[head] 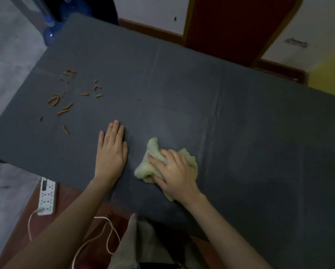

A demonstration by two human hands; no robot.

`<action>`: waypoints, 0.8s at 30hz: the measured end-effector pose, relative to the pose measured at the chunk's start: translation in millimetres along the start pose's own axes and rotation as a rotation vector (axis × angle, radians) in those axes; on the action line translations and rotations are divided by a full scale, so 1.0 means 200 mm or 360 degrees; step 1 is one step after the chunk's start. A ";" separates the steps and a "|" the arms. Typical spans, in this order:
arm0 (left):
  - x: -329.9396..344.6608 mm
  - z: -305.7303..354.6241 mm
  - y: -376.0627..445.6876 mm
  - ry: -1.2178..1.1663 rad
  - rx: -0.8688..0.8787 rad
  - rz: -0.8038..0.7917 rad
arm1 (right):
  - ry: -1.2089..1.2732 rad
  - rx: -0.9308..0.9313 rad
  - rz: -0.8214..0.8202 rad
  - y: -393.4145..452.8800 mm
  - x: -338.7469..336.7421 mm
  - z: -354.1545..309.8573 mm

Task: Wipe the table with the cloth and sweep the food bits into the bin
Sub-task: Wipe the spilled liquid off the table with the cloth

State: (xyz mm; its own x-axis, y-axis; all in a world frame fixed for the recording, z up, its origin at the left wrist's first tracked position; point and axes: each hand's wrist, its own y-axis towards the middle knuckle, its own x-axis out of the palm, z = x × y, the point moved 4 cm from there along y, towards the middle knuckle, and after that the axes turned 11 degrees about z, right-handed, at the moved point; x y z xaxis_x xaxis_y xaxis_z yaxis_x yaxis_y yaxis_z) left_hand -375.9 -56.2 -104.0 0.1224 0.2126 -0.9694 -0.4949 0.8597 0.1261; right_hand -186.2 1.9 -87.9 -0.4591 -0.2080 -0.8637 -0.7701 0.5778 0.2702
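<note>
table point(182, 84) – dark grey | on it: orange food bits point(65, 101) far left – crumpled cloth point(152, 152) near edge

I see the left hand point(110, 150) lying flat on the counter point(240, 123), just beside the right hand point(175, 171) on the cloth point(146, 168). It stands between the cloth and the food bits point(65, 101) scattered far left. Bare counter stretches right and ahead.

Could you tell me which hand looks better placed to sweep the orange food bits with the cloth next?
Probably the right hand: it already presses the cloth on the table. The left hand lies flat and empty, though nearer the food bits.
</note>
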 end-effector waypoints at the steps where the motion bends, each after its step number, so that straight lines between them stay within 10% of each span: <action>1: 0.01 0.02 -0.01 -0.0003 -0.0038 -0.0009 | -0.0010 -0.0010 0.0007 -0.06 -0.05 0.08; 13: 0.05 0.07 -0.03 0.0053 -0.0096 0.0050 | -0.0783 0.1287 0.0480 -0.32 -0.67 1.13; 24: 0.05 0.06 -0.03 0.0040 -0.0093 0.0080 | -0.0284 0.0133 0.0108 0.05 -0.10 0.24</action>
State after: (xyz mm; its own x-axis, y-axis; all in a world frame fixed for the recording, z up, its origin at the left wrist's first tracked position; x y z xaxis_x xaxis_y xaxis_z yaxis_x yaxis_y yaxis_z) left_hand -361.8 -53.3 -111.5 0.0747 0.2427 -0.9672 -0.5493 0.8195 0.1632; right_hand -163.6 49.1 -88.9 -0.4171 -0.0273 -0.9085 -0.6972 0.6508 0.3006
